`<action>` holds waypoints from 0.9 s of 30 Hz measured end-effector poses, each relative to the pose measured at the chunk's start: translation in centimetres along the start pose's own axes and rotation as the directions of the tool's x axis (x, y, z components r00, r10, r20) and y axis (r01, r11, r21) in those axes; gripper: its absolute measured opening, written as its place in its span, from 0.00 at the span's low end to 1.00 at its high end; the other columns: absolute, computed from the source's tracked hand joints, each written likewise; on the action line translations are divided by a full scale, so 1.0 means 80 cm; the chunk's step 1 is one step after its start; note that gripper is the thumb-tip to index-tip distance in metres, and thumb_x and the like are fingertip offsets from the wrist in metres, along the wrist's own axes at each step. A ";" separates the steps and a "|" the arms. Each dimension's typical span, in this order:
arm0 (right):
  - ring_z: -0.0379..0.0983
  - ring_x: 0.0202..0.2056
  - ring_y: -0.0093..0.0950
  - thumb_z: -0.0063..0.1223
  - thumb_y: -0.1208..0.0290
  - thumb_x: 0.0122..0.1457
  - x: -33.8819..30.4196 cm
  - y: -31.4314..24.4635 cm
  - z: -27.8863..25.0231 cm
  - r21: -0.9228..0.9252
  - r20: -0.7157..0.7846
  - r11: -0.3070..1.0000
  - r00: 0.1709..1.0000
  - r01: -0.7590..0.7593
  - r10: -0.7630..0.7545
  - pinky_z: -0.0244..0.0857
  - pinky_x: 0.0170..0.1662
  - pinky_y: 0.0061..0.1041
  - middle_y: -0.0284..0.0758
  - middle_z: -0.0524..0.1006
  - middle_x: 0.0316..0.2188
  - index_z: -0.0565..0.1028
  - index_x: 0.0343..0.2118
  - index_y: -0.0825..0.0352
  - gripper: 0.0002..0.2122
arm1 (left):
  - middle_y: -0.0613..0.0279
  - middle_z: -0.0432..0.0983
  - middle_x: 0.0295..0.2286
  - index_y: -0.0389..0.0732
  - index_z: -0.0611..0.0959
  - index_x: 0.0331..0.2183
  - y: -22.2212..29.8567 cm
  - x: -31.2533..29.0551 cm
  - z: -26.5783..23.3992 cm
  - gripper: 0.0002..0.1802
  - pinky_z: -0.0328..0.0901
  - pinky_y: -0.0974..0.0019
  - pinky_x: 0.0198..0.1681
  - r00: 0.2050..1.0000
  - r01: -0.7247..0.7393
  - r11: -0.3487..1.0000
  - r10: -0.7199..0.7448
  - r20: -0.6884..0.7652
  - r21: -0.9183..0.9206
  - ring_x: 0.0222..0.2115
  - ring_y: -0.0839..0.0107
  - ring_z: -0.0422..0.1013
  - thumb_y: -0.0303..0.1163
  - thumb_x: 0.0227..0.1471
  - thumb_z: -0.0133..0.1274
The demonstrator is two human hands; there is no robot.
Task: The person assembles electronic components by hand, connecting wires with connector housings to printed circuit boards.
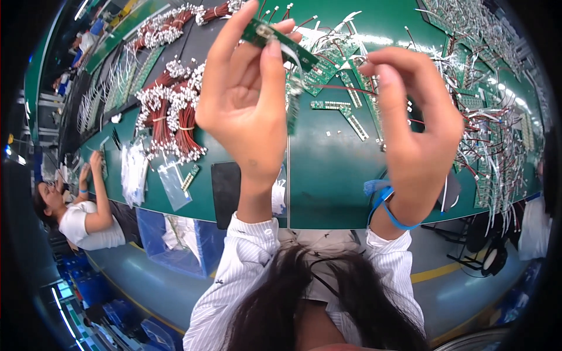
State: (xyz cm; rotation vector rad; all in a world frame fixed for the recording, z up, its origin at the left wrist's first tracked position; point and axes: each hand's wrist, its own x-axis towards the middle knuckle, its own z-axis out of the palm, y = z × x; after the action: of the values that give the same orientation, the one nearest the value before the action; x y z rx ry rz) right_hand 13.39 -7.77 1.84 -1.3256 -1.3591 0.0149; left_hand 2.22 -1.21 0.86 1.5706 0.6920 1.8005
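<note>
Near the top centre, my left hand (246,111) pinches a slim green circuit board (253,34) between thumb and fingers. A white flat cable (293,54) curves down from that board toward blurred green boards behind it. My right hand (418,111) is raised to the right, fingers curled and thumb tip close to the index finger. Whatever lies in that pinch is too small to make out. A thin red wire (345,88) runs toward the right thumb. Below and between the hands, an L-shaped pair of narrow boards (339,108) rests on the green table (328,175).
Bundled red wires with white connectors (184,126) lie to the left. Wired boards (492,152) are heaped on the right. A dark flat pad (225,193) sits at the near edge, above a blue bin (170,240). Another person (88,219) works at far left.
</note>
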 end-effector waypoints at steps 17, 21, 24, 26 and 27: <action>0.75 0.31 0.28 0.54 0.83 0.42 0.017 0.056 0.005 0.195 0.871 0.974 0.477 -0.118 -0.117 0.67 0.39 0.25 0.36 0.78 0.29 0.72 0.47 0.57 0.25 | 0.48 0.75 0.33 0.31 0.68 0.47 -0.006 0.014 -0.022 0.19 0.69 0.73 0.33 0.994 0.105 0.992 -0.106 -0.013 -0.062 0.33 0.69 0.73 0.19 0.51 0.45; 0.73 0.30 0.36 0.54 0.77 0.43 0.003 0.046 0.029 -0.005 0.837 0.999 0.546 0.043 -0.019 0.66 0.35 0.30 0.38 0.77 0.26 0.77 0.35 0.62 0.12 | 0.47 0.75 0.33 0.31 0.68 0.48 -0.009 0.016 -0.027 0.20 0.70 0.72 0.33 0.993 0.117 0.990 -0.118 -0.008 -0.084 0.34 0.68 0.74 0.19 0.51 0.45; 0.73 0.30 0.37 0.53 0.78 0.43 -0.011 0.046 0.043 -0.043 0.812 0.994 0.583 0.098 -0.022 0.65 0.35 0.32 0.39 0.77 0.26 0.77 0.32 0.64 0.11 | 0.50 0.75 0.32 0.30 0.69 0.46 -0.019 0.017 -0.029 0.19 0.66 0.77 0.33 0.991 0.128 0.974 -0.131 -0.004 -0.187 0.31 0.75 0.72 0.15 0.50 0.44; 0.72 0.30 0.37 0.52 0.80 0.42 -0.024 0.046 0.056 -0.111 0.786 0.988 0.618 0.104 0.023 0.65 0.35 0.33 0.39 0.76 0.25 0.77 0.30 0.66 0.09 | 0.50 0.75 0.32 0.30 0.69 0.46 -0.018 0.017 -0.029 0.19 0.66 0.77 0.33 0.991 0.129 0.972 -0.135 -0.016 -0.197 0.31 0.75 0.73 0.15 0.50 0.44; 0.72 0.30 0.37 0.52 0.80 0.42 -0.026 0.043 0.059 -0.109 0.785 0.988 0.619 0.107 0.019 0.65 0.35 0.33 0.39 0.76 0.25 0.77 0.30 0.66 0.09 | 0.51 0.76 0.32 0.31 0.69 0.46 -0.018 0.018 -0.029 0.19 0.66 0.77 0.32 0.989 0.135 0.969 -0.143 -0.027 -0.206 0.31 0.74 0.73 0.16 0.50 0.45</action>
State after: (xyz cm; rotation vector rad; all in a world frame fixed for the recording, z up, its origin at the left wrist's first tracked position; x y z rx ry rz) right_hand 11.70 -4.84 -3.40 -1.4720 -2.1760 0.5411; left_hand -0.01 0.83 0.40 1.3208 0.6006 1.7448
